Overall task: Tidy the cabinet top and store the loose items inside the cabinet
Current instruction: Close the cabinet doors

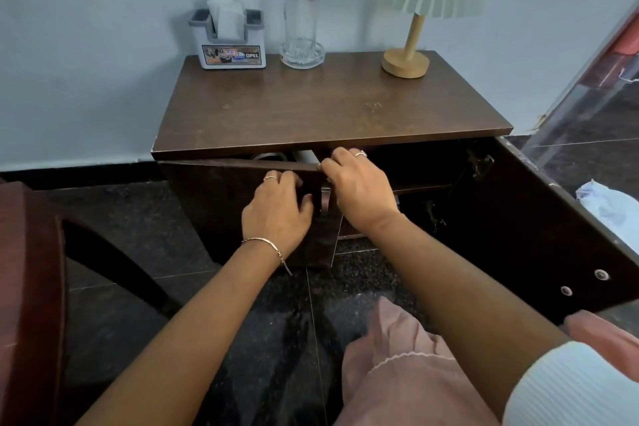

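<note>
A dark wooden cabinet stands against the wall, its top (311, 107) bare at the front. Its left door (214, 204) is slightly ajar and its right door (539, 225) is swung wide open. My left hand (276, 207) lies flat against the front of the left door near its metal handle (325, 199). My right hand (356, 183) curls its fingers over that door's top corner. Through the gap above the door I glimpse a round metal item (269, 156) and something white (306, 156) inside.
At the back of the top stand a grey tissue holder (230, 41), a tall glass in a glass dish (301, 34) and a pleated-shade lamp on a wooden base (406, 62). A dark red chair (31, 287) is at my left. A white bag (612, 207) lies at right.
</note>
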The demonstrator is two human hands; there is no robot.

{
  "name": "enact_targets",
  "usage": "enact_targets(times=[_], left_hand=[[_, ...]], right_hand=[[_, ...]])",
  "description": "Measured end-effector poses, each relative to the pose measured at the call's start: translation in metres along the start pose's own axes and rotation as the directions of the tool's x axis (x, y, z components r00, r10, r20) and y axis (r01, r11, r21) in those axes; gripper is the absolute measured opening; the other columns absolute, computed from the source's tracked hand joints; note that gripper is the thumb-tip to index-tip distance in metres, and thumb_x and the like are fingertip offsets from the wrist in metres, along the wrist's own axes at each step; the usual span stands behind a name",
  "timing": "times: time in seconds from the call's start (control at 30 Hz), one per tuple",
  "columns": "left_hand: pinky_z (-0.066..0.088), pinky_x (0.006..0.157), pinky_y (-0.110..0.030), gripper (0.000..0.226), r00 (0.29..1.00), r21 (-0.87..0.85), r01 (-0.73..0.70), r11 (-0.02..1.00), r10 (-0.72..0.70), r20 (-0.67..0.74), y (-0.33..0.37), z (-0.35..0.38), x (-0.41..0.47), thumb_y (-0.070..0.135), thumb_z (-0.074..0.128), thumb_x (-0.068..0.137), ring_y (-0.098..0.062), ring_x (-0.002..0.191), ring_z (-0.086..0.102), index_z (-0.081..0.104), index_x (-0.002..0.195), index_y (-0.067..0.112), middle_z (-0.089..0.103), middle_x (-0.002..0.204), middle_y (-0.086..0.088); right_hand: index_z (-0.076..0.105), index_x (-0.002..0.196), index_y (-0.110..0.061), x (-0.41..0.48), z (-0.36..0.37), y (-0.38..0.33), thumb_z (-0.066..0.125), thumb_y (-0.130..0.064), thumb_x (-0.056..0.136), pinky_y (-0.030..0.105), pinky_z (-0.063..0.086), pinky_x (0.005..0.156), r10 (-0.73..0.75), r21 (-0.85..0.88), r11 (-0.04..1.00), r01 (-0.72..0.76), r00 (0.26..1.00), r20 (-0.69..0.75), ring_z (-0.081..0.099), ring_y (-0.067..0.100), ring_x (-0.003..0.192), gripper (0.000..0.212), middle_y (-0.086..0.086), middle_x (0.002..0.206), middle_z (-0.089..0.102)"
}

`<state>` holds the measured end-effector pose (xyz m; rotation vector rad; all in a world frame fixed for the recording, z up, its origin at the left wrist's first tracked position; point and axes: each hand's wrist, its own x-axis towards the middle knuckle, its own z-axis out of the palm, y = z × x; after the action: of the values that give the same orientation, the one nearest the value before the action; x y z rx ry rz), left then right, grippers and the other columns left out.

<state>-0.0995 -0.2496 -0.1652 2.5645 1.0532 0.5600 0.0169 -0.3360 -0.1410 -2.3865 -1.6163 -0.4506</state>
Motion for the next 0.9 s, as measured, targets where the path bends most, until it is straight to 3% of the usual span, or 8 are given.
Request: enact_targets(times=[0.23, 0.37, 0.47, 0.6, 0.8, 0.9], left_hand=[[0.054, 0.085, -0.035, 0.057, 0.982, 0.209, -0.185, 0.960, 0.177, 0.058, -0.012, 0.009, -0.025, 0.040, 0.059, 0.084, -0.023, 0.130, 0.040, 0.040, 0.135, 0.021, 0.034, 0.145, -0.004], [0.045, 0.100, -0.040, 0.072, 0.966, 0.332, -0.246, 0.911, 0.200, 0.166, -0.040, 0.006, -0.036, 0.043, 0.058, 0.084, -0.025, 0.143, 0.023, 0.027, 0.145, 0.019, 0.016, 0.157, -0.007], [0.038, 0.106, -0.043, 0.077, 0.954, 0.393, -0.285, 0.874, 0.218, 0.207, -0.060, 0.002, -0.041, 0.041, 0.059, 0.083, -0.026, 0.146, 0.016, 0.025, 0.147, 0.016, 0.010, 0.159, -0.008], [0.031, 0.111, -0.047, 0.081, 0.953, 0.425, -0.282, 0.860, 0.199, 0.229, -0.071, 0.000, -0.033, 0.040, 0.059, 0.083, -0.026, 0.147, 0.007, 0.020, 0.149, 0.014, 0.002, 0.160, -0.007], [0.028, 0.112, -0.051, 0.086, 0.907, 0.493, -0.420, 0.762, 0.345, 0.240, -0.058, 0.007, -0.012, 0.039, 0.060, 0.080, -0.027, 0.147, 0.008, 0.019, 0.150, 0.010, 0.001, 0.160, -0.011], [0.023, 0.113, -0.051, 0.087, 0.896, 0.543, -0.443, 0.713, 0.367, 0.249, -0.053, 0.008, 0.000, 0.042, 0.055, 0.084, -0.028, 0.147, 0.003, 0.010, 0.151, 0.009, -0.006, 0.159, -0.013]], right_hand=[[0.060, 0.101, -0.009, 0.020, 0.001, 0.013, 0.064, 0.002, 0.078, 0.033, 0.034, 0.053, -0.049, 0.001, 0.999, 0.049, 0.998, 0.026, 0.052, 0.030, 0.089, 0.026, 0.010, 0.106, 0.052], [0.063, 0.090, -0.007, 0.030, 0.001, 0.018, 0.065, 0.001, 0.076, 0.033, 0.037, 0.059, -0.076, -0.045, 0.996, 0.075, 0.997, -0.011, 0.052, 0.031, 0.093, 0.017, 0.012, 0.108, 0.054], [0.063, 0.094, -0.006, 0.038, 0.003, 0.022, 0.064, 0.003, 0.077, 0.036, 0.044, 0.069, -0.087, -0.033, 0.996, 0.087, 0.996, -0.020, 0.051, 0.032, 0.102, 0.020, 0.013, 0.117, 0.053], [0.050, 0.110, -0.010, 0.048, 0.008, 0.029, 0.063, 0.007, 0.078, 0.037, 0.046, 0.073, -0.045, 0.033, 0.998, 0.046, 0.999, -0.018, 0.050, 0.029, 0.101, 0.039, 0.009, 0.117, 0.050], [0.048, 0.112, -0.010, 0.055, 0.013, 0.035, 0.066, -0.003, 0.081, 0.038, 0.046, 0.070, -0.047, 0.007, 0.999, 0.047, 0.999, -0.026, 0.050, 0.028, 0.101, 0.036, 0.007, 0.112, 0.052], [0.050, 0.109, -0.011, 0.054, 0.014, 0.037, 0.067, -0.003, 0.079, 0.042, 0.050, 0.064, -0.058, 0.015, 0.998, 0.059, 0.998, -0.034, 0.050, 0.029, 0.101, 0.036, 0.006, 0.111, 0.052]])
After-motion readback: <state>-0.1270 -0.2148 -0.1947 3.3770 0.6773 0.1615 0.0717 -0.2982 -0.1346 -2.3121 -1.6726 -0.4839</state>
